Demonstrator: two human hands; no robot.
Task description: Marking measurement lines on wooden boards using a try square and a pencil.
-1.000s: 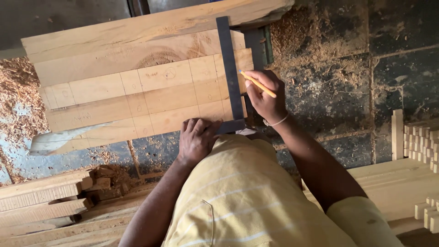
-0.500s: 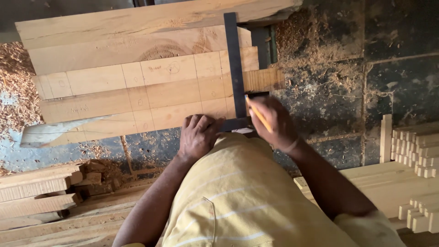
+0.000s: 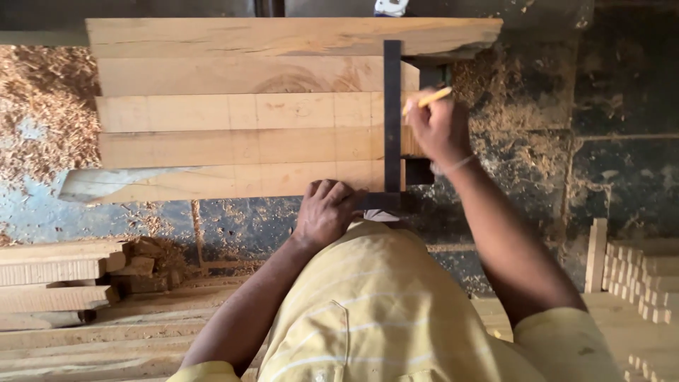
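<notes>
1. Left hand (image 3: 327,210): pressed flat on the short leg of the square (image 3: 392,120), at the near edge of the boards (image 3: 240,145). Fingers are curled over the leg and hold it against the wood.
2. Square: dark metal, L-shaped. The long blade lies across the boards, running from the near edge to the far board. The short leg sits along the near edge, partly under the left hand.
3. Right hand (image 3: 435,127): closed around a pencil (image 3: 428,99), just to the right of the blade, near the ends of the boards.
4. Pencil: yellow, tilted, its tip close beside the blade's right edge. Contact with the wood cannot be told.
5. Boards: several pale planks laid side by side, with thin lines drawn across them.
6. Surroundings: sawdust (image 3: 42,106) lies on the floor to the left; stacked timber (image 3: 56,272) is at lower left and small cut blocks (image 3: 636,276) at right.
</notes>
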